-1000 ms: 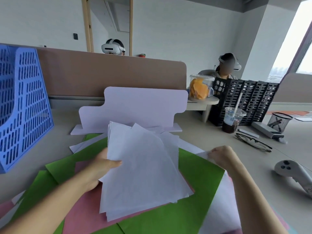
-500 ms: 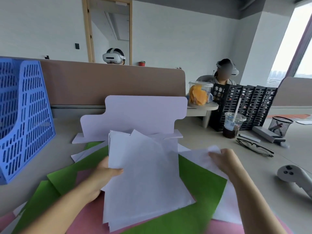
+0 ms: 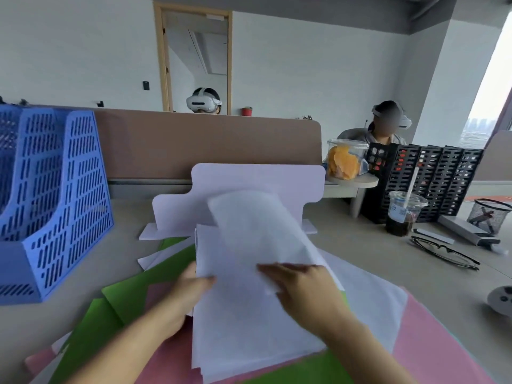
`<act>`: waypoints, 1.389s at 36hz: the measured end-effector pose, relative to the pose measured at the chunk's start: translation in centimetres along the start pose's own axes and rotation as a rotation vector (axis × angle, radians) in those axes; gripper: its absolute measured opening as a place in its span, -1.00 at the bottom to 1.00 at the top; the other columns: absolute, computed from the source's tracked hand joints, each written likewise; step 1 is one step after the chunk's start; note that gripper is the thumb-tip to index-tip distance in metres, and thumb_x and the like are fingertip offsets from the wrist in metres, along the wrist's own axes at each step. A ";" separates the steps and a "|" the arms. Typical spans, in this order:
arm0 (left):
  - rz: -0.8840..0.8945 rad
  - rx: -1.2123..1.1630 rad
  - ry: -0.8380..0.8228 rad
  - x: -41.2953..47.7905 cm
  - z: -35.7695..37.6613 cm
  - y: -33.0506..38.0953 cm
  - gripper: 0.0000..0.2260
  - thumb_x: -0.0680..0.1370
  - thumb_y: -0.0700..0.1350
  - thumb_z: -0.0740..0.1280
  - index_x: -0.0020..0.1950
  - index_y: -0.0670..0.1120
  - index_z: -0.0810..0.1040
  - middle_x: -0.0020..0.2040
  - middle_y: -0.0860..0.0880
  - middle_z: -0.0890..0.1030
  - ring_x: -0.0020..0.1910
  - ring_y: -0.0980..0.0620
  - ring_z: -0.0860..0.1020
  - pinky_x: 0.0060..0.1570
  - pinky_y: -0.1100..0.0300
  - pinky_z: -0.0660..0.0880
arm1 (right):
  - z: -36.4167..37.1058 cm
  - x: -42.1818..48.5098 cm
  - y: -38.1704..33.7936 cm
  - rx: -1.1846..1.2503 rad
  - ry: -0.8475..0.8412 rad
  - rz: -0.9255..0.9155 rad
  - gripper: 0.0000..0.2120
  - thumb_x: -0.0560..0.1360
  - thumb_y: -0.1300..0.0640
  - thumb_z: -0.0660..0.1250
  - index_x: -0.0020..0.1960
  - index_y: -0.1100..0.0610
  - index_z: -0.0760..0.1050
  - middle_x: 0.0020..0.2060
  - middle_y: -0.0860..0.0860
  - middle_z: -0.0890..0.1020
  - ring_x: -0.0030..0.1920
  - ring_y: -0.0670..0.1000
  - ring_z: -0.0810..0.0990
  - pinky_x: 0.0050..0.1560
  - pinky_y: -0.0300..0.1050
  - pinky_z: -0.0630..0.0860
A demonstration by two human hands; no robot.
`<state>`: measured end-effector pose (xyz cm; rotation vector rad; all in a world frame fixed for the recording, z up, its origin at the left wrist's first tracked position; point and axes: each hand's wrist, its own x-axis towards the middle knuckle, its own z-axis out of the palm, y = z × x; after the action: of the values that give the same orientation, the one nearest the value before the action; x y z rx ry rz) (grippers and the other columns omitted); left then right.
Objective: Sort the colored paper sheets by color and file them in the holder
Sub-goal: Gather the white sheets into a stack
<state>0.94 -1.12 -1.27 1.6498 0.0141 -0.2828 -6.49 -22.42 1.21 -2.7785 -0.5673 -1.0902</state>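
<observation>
I see the white sheets (image 3: 249, 328) as thin matt paper, slightly translucent; the green sheets (image 3: 130, 297) and pink sheets (image 3: 432, 342) under them look matt and smooth. At the left edge of the desk (image 3: 360, 245) the blue holder (image 3: 55, 189) is perforated plastic with a faint sheen. The desk reads smooth, matt.

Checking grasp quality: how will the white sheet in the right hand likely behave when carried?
Probably floppy: the white sheet bows over above the right hand, which holds only its lower edge. Likely light, as one hand lifts it. The uneven white stack in the left hand may slide apart.
</observation>
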 end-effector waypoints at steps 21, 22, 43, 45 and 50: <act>0.072 0.044 -0.051 0.8 -0.4 -1.1 -0.44 0.40 -0.39 0.46 0.34 -0.07 0.42 0.16 0.00 0.61 0.12 0.03 0.57 -0.02 0.15 0.50 | 1.4 -2.1 9.2 0.016 -0.308 0.902 -0.77 0.52 0.09 0.25 0.13 -0.04 0.56 0.12 0.04 0.62 0.14 0.14 0.54 0.09 -0.05 0.44; 0.072 0.042 -0.055 0.8 -0.4 -1.1 -0.44 0.40 -0.39 0.46 0.34 -0.07 0.42 0.16 0.00 0.60 0.12 0.04 0.56 -0.05 0.18 0.49 | 1.2 -2.9 10.5 -0.063 -0.374 0.976 -0.71 0.50 0.02 0.28 0.20 -0.01 0.53 0.19 0.07 0.55 0.20 0.16 0.48 0.16 -0.03 0.39; 0.064 -0.030 -0.024 1.0 -0.3 -1.2 -0.48 0.44 -0.40 0.42 0.36 -0.12 0.41 0.18 -0.05 0.60 0.14 -0.03 0.57 -0.06 0.15 0.50 | -1.5 -2.6 11.3 -0.034 -0.201 1.135 -0.84 0.32 0.03 0.36 -0.28 0.11 0.45 -0.31 0.01 0.56 -0.23 0.15 0.52 -0.23 -0.14 0.40; 0.064 -0.044 0.007 1.0 -0.2 -1.3 -0.46 0.45 -0.42 0.40 0.38 -0.12 0.39 0.20 -0.07 0.58 0.16 -0.05 0.55 -0.07 0.16 0.48 | -2.1 -2.2 10.9 -0.055 -0.129 1.134 -0.87 0.33 0.07 0.33 -0.27 0.12 0.43 -0.33 0.02 0.54 -0.25 0.16 0.49 -0.24 -0.14 0.38; 0.087 -0.018 0.027 0.5 0.1 -1.2 -0.46 0.44 -0.44 0.39 0.36 -0.13 0.38 0.20 -0.09 0.58 0.14 -0.04 0.55 -0.09 0.20 0.47 | -4.1 -0.2 8.6 -0.176 0.212 0.972 -0.87 0.48 0.05 0.27 -0.04 0.10 0.47 -0.25 0.18 0.60 -0.23 0.24 0.52 -0.26 -0.06 0.33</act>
<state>1.23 -1.15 -2.53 1.6315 -0.0352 -0.1937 -6.02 -31.37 4.41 -2.4484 0.8523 -1.1403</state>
